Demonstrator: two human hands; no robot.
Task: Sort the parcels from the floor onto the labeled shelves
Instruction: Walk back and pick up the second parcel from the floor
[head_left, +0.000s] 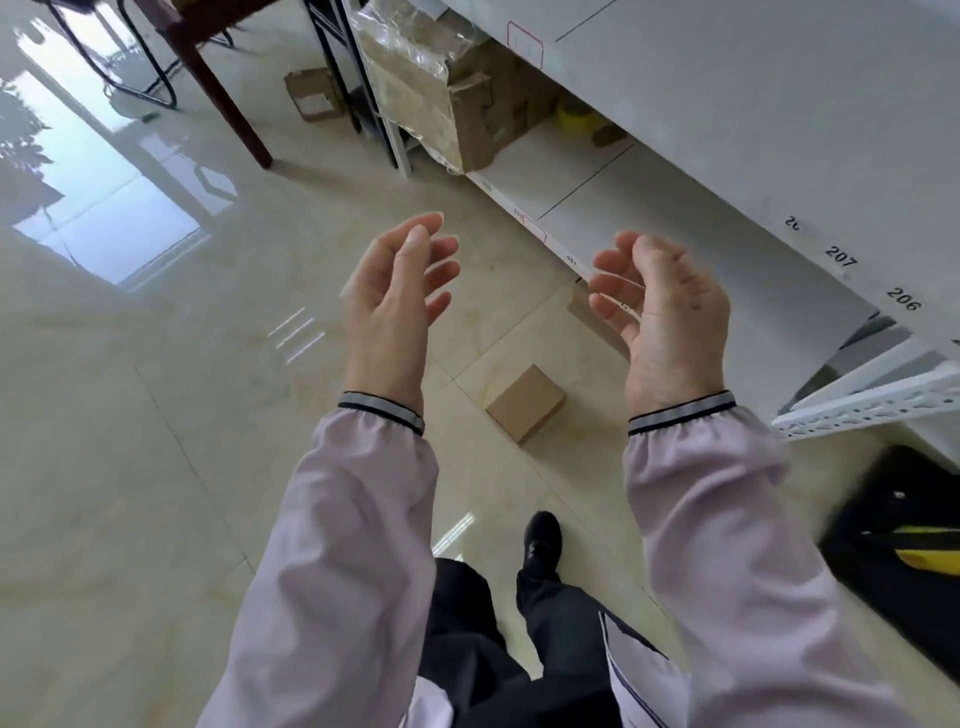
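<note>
A small brown cardboard parcel (525, 403) lies on the tiled floor between my two forearms, below my hands. My left hand (397, 296) is raised in front of me, palm inward, fingers apart and holding nothing. My right hand (660, 306) mirrors it, fingers curled loosely, also without anything in it. Another brown box (584, 304) shows partly behind my right hand, by the shelf's foot. White shelves (727, 171) run along the right, with number labels 207 (840, 255) and 206 (903, 298) on the upper board's edge.
A large taped cardboard box (441, 104) and a yellow tape roll (575, 114) sit on the lower shelf. A small carton (311, 94) lies on the floor near a dark table leg (228, 98). A black and yellow bag (904, 556) lies at right. My shoe (543, 538) stands below.
</note>
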